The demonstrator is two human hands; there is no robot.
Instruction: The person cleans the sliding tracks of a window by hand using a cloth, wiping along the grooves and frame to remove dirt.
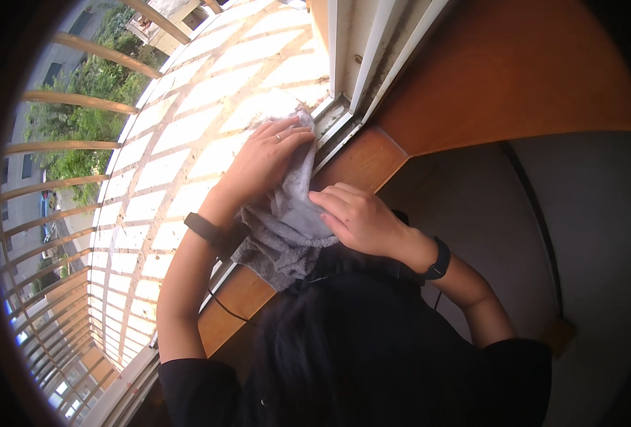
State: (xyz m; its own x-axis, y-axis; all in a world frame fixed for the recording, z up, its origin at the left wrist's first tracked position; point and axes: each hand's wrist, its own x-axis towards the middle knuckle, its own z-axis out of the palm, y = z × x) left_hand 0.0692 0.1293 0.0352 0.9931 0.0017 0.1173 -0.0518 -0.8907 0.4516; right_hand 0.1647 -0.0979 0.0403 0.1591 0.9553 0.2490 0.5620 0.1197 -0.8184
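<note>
Brown bars (96,102) lined the left, green shrubs (80,160) beyond. Bright light patched the ledge (164,169), upper centre-left. Upper right, orange-brown wood panelling (522,71) adjoined a white window frame (364,53); grey floor (607,235) lay right.

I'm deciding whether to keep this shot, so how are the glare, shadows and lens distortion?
Head view: glare bleaches the ledge outside nearly white, shadow-like stripes crossing it; head view: the grey surface at right is dim; head view: left hand, right hand and grey cloth read clearly; head view: the outer bars bend with the fisheye, and corners are black.
</note>
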